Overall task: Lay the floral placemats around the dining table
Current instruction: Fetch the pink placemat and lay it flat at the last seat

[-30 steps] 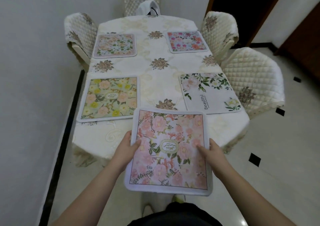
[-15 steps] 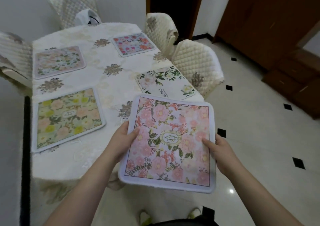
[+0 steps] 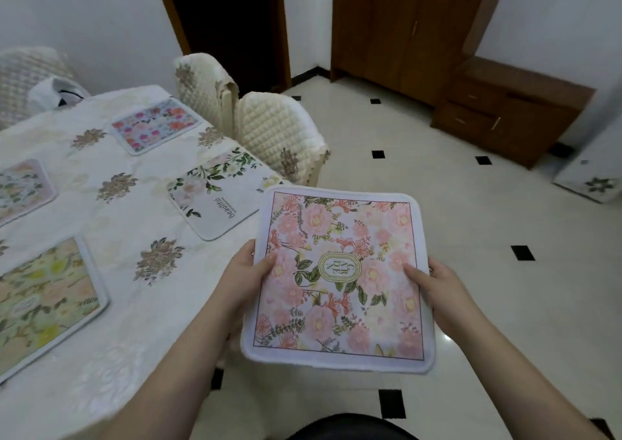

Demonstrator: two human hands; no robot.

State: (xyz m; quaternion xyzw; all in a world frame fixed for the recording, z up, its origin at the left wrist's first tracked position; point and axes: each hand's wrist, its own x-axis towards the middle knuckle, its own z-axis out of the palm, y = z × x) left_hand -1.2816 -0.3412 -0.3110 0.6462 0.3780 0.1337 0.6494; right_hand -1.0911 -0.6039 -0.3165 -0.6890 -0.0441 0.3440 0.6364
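off the near right corner of the dining table [image 3: 111,332], over open floor [image 3: 471,271], pink placemat [image 3: 340,278] was held level in the air, not touching the cloth. gripped on both sides: left hand [image 3: 245,271] on its left edge, right hand [image 3: 437,281] on its right edge, thumbs on top of the print, other fingers under & out of sight.

task prob. well along. four mats already lay flat on the table: yellow-green mat [image 3: 43,301] near left, pale mat [image 3: 23,187] far left & partly cut by the frame, bright pink-blue mat [image 3: 154,124] far right, white leafy mat [image 3: 215,194] right, nearer. left to do, as far as could be told: the pink one only. near end of the table looked bare of any mat, likely spot for it; far end had a white bag [image 3: 57,93], so couldn't tell if a mat was meant there.

edges & room: white leafy mat sat close to the right table edge, its near corner just beside the held mat's far left corner. two quilted chairs [image 3: 279,133] were tucked along the right side, near that mat. floor to the right was wide open as far as the wooden cabinet [image 3: 505,116]; plenty of room to swing back left over the near edge.
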